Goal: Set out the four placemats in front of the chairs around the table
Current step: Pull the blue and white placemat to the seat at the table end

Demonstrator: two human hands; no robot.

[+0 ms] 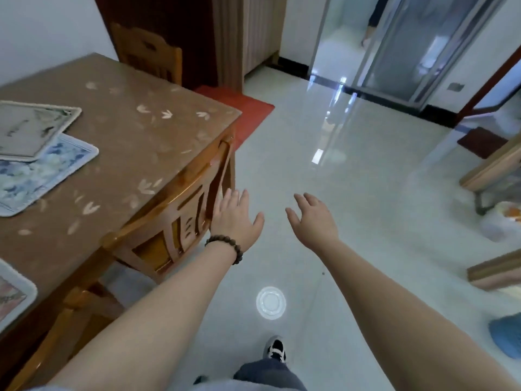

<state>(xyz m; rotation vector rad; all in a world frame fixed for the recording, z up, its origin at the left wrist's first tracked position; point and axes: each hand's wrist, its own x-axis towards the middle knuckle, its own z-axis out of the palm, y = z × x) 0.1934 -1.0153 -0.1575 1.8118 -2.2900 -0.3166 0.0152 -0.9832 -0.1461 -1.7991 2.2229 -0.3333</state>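
No text, label, brand or number can be read anywhere in the view. The top placemat (31,128) on the table (158,136) bears a few dark marks that may be writing, but they are too blurred to make out.

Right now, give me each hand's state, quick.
Left hand: open, fingers spread, holding nothing, next to the chair back.
Right hand: open, holding nothing, out over the floor.
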